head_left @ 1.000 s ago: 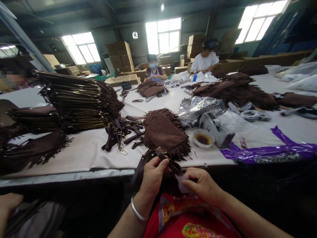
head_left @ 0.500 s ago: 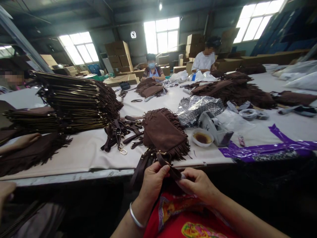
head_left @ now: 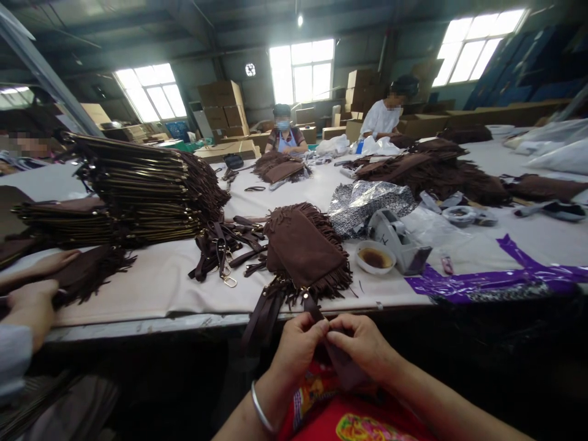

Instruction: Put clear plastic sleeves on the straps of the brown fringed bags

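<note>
Both hands pinch one dark brown wrist strap just off the table's front edge. My left hand grips it with thumb and fingers, a silver bangle on that wrist. Beside it, fingertips almost touching, my right hand is closed on the same strap. The strap's upper end runs up to gold-coloured hardware at the near edge of a brown fringed pouch, which lies flat on the table. More brown straps hang over the edge to the left of my hands.
Left of the pouch lie loose straps with metal clips, then a tall stack of fringed pouches. A dish of brown liquid and a tape dispenser stand right. A co-worker's hands handle a pouch far left; two people work across the table.
My hands have come closer together, and the strap, looped before, now hangs straighter below them. At far left, the co-worker's second hand has moved up onto the pouch.
</note>
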The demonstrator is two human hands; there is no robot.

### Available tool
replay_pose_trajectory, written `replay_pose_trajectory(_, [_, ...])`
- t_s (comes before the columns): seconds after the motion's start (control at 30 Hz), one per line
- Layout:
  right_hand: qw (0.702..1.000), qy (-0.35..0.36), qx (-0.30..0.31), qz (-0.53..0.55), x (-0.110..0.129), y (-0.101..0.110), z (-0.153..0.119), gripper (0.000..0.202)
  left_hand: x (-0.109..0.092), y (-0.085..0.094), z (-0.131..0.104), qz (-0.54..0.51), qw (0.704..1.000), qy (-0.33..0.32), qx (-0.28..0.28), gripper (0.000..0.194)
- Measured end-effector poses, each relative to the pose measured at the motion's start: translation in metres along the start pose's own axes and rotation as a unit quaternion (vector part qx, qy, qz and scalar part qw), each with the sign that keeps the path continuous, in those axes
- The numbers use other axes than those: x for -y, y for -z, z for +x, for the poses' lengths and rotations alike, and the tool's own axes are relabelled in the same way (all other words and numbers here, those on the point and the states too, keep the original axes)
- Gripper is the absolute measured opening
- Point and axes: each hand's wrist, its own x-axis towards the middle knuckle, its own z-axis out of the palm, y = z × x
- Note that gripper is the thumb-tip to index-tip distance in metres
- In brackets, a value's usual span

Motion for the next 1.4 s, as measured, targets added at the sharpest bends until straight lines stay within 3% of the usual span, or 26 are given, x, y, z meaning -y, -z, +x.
replay_pose_trajectory(0.17, [0.990,-0.073,0.090,0.077,-0.001,0.009,-0.011,0.020,-0.030,0.005,0.022,-0.160,0.981,0.107,-0.003,0.031])
replay_pose_trajectory(0.27, [0.990,-0.087,0.098,0.061,-0.004,0.012,-0.015,0.018,-0.039,0.006,0.042,-0.187,0.971,0.143,-0.033,0.023])
replay_pose_trajectory(0.37, [0.995,-0.077,0.059,0.011,-0.008,0.013,-0.011,0.019,-0.034,0.002,0.055,-0.199,0.970,0.121,-0.075,0.014])
replay_pose_trajectory(0.6, [0.992,0.019,-0.034,-0.117,-0.001,0.003,0.014,0.019,-0.023,-0.013,0.057,-0.252,0.962,0.056,-0.085,0.013])
replay_pose_trajectory(0.73, [0.992,0.037,-0.086,-0.083,0.011,-0.005,0.032,0.017,-0.028,-0.025,0.057,-0.283,0.954,-0.017,-0.096,0.012])
replay_pose_trajectory(0.87, [0.987,0.068,-0.133,-0.052,0.019,-0.008,0.045,0.016,-0.026,-0.027,0.055,-0.278,0.959,-0.039,-0.047,0.011])
replay_pose_trajectory(0.97, [0.990,0.064,-0.129,-0.013,0.011,-0.006,0.046,0.022,-0.024,-0.019,0.052,-0.251,0.968,-0.014,-0.016,0.016])
replay_pose_trajectory(1.13, [0.997,0.046,-0.061,0.029,-0.015,0.007,0.024,0.048,-0.030,-0.013,0.049,-0.255,0.966,0.014,-0.050,0.019])
replay_pose_trajectory(1.23, [0.999,0.026,0.003,-0.030,-0.021,0.008,0.007,0.039,-0.036,-0.019,0.049,-0.267,0.962,0.010,-0.057,0.019])
replay_pose_trajectory(1.4, [0.998,-0.036,-0.061,0.003,-0.020,-0.012,-0.006,0.042,-0.030,-0.027,0.053,-0.276,0.958,-0.024,-0.067,0.018])
